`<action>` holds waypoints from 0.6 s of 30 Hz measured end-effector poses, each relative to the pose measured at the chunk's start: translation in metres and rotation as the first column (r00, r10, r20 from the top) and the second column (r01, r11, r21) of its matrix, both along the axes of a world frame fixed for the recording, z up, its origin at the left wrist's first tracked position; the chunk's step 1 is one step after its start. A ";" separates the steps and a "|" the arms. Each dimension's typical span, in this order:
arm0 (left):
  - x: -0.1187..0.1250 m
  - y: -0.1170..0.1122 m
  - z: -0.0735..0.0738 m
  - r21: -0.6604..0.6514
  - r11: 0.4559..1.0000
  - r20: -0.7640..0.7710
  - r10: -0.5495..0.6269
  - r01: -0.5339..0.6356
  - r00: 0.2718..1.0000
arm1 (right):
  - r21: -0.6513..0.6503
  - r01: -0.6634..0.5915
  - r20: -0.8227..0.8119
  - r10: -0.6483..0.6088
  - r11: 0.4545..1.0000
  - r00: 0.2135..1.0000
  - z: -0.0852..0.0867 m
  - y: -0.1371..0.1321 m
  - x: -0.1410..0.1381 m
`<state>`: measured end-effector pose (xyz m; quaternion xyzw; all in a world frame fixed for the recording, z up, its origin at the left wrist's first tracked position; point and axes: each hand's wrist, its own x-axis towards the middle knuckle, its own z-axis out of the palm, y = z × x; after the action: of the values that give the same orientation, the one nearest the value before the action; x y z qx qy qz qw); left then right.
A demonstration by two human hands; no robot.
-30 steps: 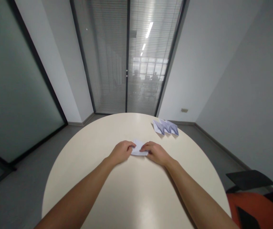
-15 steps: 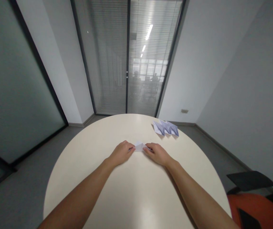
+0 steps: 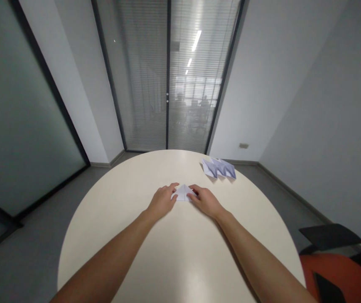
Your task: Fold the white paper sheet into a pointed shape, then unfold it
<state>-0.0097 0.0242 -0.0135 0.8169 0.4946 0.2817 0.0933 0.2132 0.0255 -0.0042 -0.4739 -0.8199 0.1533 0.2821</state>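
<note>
A small piece of white folded paper lies on the round table in front of me, triangular with its point away from me and a crease down its middle. My left hand is at its left corner, the thumb touching the paper and the index finger stretched out beyond the edge, with a gap between them. At the right corner, my right hand has its thumb on top of the paper and its fingers bent around the sloping edge. Both hands partly cover the corners.
Several folded paper pieces overlap in a row near the far right edge of the cream table. An orange and black chair stands at the lower right. Beyond the table is a glass partition with blinds.
The paper has flattened from a partly raised shape into a triangle with both slopes showing. My left fingers have loosened and spread; my right hand has shifted only slightly.
</note>
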 end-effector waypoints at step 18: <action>0.002 -0.002 0.000 0.061 0.987 -0.121 -0.143 0.151 0.982 | -0.071 -0.105 0.300 0.122 0.992 0.946 -0.020 -0.005 -0.013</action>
<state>-0.0080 0.0225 -0.0133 0.8690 0.4273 0.2430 0.0562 0.2000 0.0210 -0.0245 -0.4515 -0.8750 0.1166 0.1304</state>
